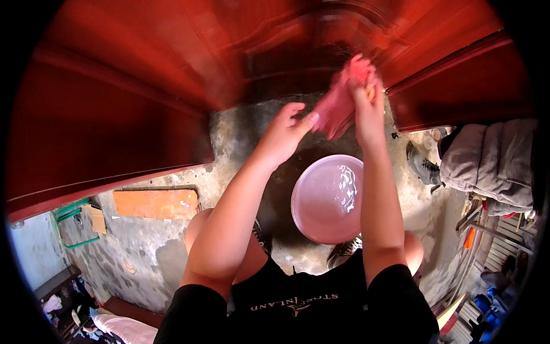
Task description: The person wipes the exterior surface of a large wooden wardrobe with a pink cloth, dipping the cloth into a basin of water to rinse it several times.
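A pinkish-red cloth (pixel 338 109), smeared by motion, is held up in front of the dark red wooden door (pixel 309 57). My right hand (pixel 368 106) is closed around its upper right part, and the rest slants down to the left. My left hand (pixel 285 135) is beside the cloth's lower left edge, thumb and forefinger apart. Its thumb tip overlaps that edge; the other fingers are partly hidden. Below both hands a round pale pink basin (pixel 327 200) of water stands on the floor, light glinting on the surface. My right forearm covers part of its right rim.
An orange board (pixel 156 204) lies on the stained concrete floor (pixel 137 252) at left, near a green metal frame (pixel 80 243). On the right are a dark shoe (pixel 423 165), a grey padded garment (pixel 487 163) and a cluttered rack (pixel 504 241). My knees flank the basin.
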The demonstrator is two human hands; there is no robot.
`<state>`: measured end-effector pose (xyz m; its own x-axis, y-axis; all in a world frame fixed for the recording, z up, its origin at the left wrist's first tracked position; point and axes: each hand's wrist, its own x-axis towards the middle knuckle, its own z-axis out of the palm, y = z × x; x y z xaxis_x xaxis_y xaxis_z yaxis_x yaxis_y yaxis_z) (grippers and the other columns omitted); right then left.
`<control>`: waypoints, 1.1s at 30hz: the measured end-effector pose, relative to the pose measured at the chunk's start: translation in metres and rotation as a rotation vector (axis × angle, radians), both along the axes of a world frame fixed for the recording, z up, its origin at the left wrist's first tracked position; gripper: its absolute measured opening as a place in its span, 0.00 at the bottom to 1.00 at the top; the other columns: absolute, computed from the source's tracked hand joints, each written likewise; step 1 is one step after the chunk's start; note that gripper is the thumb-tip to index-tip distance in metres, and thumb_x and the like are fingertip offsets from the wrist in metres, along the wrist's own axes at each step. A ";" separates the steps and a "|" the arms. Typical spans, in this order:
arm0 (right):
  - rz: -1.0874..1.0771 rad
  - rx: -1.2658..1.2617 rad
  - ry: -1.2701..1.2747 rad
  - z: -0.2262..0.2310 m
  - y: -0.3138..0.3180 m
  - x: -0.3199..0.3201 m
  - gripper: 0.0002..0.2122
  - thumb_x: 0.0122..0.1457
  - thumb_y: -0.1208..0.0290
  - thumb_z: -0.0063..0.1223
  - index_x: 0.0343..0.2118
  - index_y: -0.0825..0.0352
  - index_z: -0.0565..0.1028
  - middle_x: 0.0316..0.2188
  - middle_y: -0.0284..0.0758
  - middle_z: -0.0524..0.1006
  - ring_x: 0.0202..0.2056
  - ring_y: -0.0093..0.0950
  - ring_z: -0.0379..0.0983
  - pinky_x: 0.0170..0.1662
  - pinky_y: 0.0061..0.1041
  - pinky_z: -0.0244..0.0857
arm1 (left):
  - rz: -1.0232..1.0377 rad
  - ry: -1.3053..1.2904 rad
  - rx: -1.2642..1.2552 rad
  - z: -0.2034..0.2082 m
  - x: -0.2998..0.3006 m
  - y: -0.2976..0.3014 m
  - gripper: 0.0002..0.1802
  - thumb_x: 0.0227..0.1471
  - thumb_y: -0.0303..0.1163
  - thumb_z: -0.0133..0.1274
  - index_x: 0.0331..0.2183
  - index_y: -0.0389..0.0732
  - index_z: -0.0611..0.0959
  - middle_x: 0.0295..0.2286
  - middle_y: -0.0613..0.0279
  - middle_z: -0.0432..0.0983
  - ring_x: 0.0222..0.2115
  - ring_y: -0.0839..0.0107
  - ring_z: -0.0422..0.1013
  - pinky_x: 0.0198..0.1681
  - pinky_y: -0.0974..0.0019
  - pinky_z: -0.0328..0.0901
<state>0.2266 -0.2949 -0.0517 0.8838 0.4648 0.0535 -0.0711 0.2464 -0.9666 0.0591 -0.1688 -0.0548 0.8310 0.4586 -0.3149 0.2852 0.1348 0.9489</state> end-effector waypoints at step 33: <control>-0.172 -0.446 -1.891 -0.005 0.134 0.065 0.16 0.50 0.60 0.58 0.44 0.41 0.79 0.45 0.21 0.76 0.46 0.26 0.73 0.45 0.36 0.64 | 0.249 -0.101 -0.113 0.051 -0.021 0.066 0.16 0.64 0.39 0.51 0.47 0.40 0.80 0.51 0.59 0.75 0.49 0.64 0.74 0.52 0.58 0.69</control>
